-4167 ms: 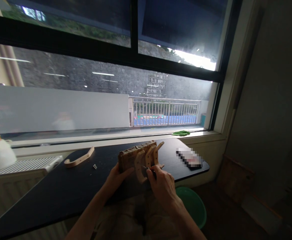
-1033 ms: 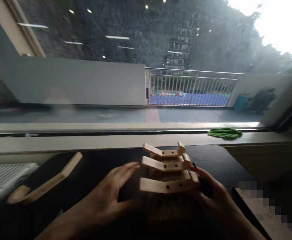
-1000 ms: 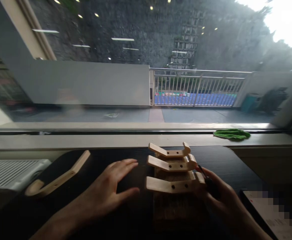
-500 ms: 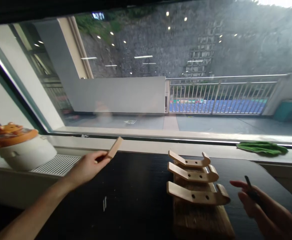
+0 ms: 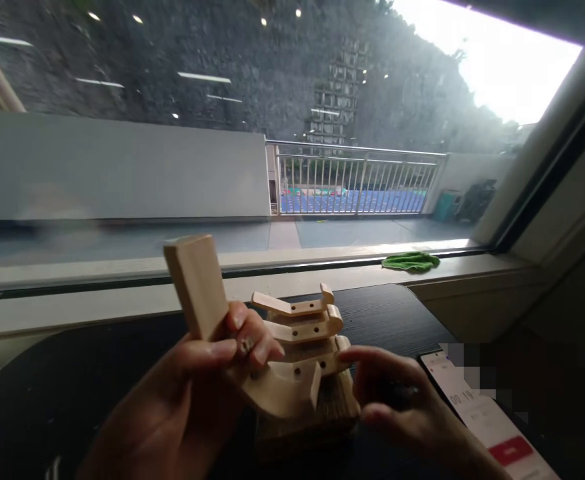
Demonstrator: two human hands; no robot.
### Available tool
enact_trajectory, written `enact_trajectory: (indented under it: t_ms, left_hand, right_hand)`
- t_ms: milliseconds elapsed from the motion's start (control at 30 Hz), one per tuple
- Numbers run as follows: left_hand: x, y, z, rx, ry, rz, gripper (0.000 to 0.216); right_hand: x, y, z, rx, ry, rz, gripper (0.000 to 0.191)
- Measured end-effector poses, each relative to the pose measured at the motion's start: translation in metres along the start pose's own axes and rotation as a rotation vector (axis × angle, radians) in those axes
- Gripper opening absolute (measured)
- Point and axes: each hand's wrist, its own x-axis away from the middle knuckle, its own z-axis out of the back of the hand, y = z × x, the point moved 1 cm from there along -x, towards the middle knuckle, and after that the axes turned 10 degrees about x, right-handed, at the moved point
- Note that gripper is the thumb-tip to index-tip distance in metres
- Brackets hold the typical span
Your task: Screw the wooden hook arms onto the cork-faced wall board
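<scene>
The hook (image 5: 199, 283) in the left hand (image 5: 185, 383) is smooth, matt wood, like the three hooks (image 5: 305, 331) just beyond the grip; beneath those, the block (image 5: 336, 398) looks rough-surfaced. Further off lies a fuzzy cloth (image 5: 411, 261).

Indoors we are, in a room with a dark table (image 5: 385, 320) by a broad window (image 5: 252, 120); the table's far edge runs beside a pale sill (image 5: 352, 275), green cloth (image 5: 411, 261) lying just beyond the far right corner! Strip-light reflections (image 5: 205, 77) streak the window, and outside, a walkway (image 5: 342, 231) and metal railing (image 5: 365, 183)! Home, office, school? Can't tell!
</scene>
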Motion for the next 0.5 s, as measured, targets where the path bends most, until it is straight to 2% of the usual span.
enact_trajectory:
  t_ms: [67,100,200,300,367,433,500]
  left_hand:
    - [0.002,-0.009,-0.017,0.032,0.03,0.059,0.016]
    - [0.002,-0.013,-0.023,-0.014,0.023,0.078,0.017]
    - [0.005,-0.025,-0.031,-0.079,-0.1,0.114,0.02]
    - [0.011,-0.03,-0.016,-0.19,-0.123,0.077,0.018]
    - [0.018,-0.028,0.002,-0.456,-0.047,-0.036,0.028]
    - [0.025,-0.024,0.02,-0.715,0.081,-0.205,0.044]
    - [0.031,-0.021,0.033,-0.899,0.068,-0.314,0.05]
  right_hand:
    - [0.001,-0.006,-0.009,-0.035,-0.042,0.036,0.056]
    - [0.002,-0.009,-0.012,-0.029,-0.028,0.05,0.054]
    - [0.001,-0.015,-0.014,0.067,0.028,0.081,0.028]
    - [0.0,-0.017,0.0,0.179,0.108,0.098,0.022]
    - [0.0,-0.017,0.012,0.301,0.154,0.082,0.022]
    - [0.0,-0.016,0.022,0.457,0.141,0.072,0.023]
    - [0.0,-0.014,0.027,0.571,0.078,0.066,0.026]
